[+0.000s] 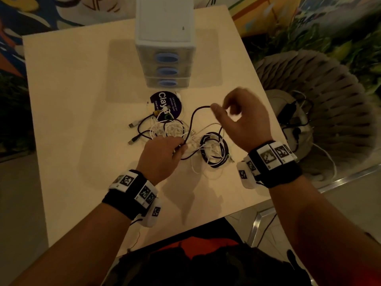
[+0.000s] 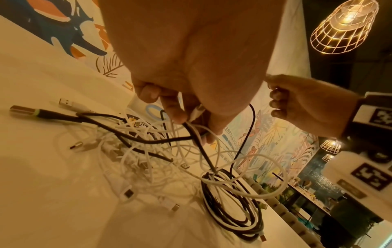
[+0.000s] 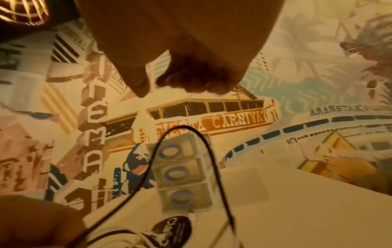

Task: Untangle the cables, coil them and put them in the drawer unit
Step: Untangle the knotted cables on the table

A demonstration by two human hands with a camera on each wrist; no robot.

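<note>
A tangle of black and white USB cables (image 1: pixel 171 129) lies mid-table in front of the white drawer unit (image 1: pixel 165 38), whose three blue-handled drawers (image 3: pixel 182 167) are closed. My left hand (image 1: pixel 162 155) grips a black cable (image 2: pixel 192 132) and a white one (image 2: pixel 197 110) at the tangle's near edge. From that grip a black loop (image 1: pixel 194 114) arches up toward my right hand (image 1: pixel 243 120). The right hand hovers above the table, fingers loosely curled, thumb apart, and in the right wrist view the loop (image 3: pixel 210 151) hangs below it untouched. A black and white coil (image 1: pixel 214 149) lies under the right hand.
A round dark sticker (image 1: pixel 167 104) lies between the drawer unit and the tangle. The table's (image 1: pixel 72 100) right edge runs close past my right wrist. Beyond it a grey ruffled seat (image 1: pixel 329 100) carries more cables. Loose plugs (image 2: pixel 23 110) point left of the tangle.
</note>
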